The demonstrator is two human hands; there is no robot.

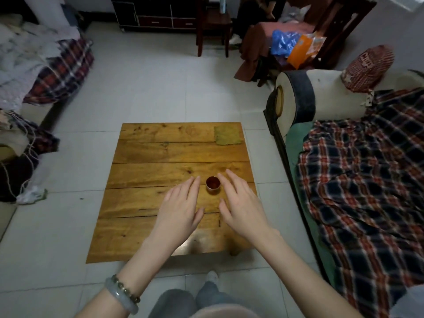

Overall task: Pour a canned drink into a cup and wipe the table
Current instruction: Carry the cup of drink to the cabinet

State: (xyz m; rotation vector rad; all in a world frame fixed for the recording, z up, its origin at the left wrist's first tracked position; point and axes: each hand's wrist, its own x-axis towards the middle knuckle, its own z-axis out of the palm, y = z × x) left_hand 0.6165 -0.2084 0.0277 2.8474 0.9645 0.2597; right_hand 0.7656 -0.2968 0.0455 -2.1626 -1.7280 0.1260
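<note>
While both flank the cup (213,185), neither grip holds anything: left grip (181,204) palm down, fingers straight and close together, tips just left of the cup. Right grip (241,203) is palm down, fingers straight and slightly spread, just right of the cup. Neither seems to touch it. Can't tell if the palms rest on the bench (160,157) or hover above it.

The cup is small, upright, near the bench middle, a bit toward the person. Its inside reads dark red-brown, possibly liquid, but the view is too small and dim to be sure.

Left wrist: pale bangle (122,300) plus a beaded bracelet (128,289). Both forearms are cut off by the bottom edge.

The bench is a low wooden plank top. A folded yellow-green cloth (227,135) lies flat at the far right corner, well apart from the cup. One bench leg shows under the near right corner, the others are hidden.

Below the bench: grey-trousered knees (183,304), partly cropped, and one light shoe toe (212,275) on the tiled floor (142,88).

To the right is a sofa (296,97) with a plaid blanket (358,180), running out of view. To the left are heaped blankets (46,63), blurred at the edge. At the back: a dark cabinet (156,13) and a wooden chair (213,24), tops cropped, then a blue bag (283,43) and an orange packet (300,50). A seated person (257,12) there is mostly cut off.
</note>
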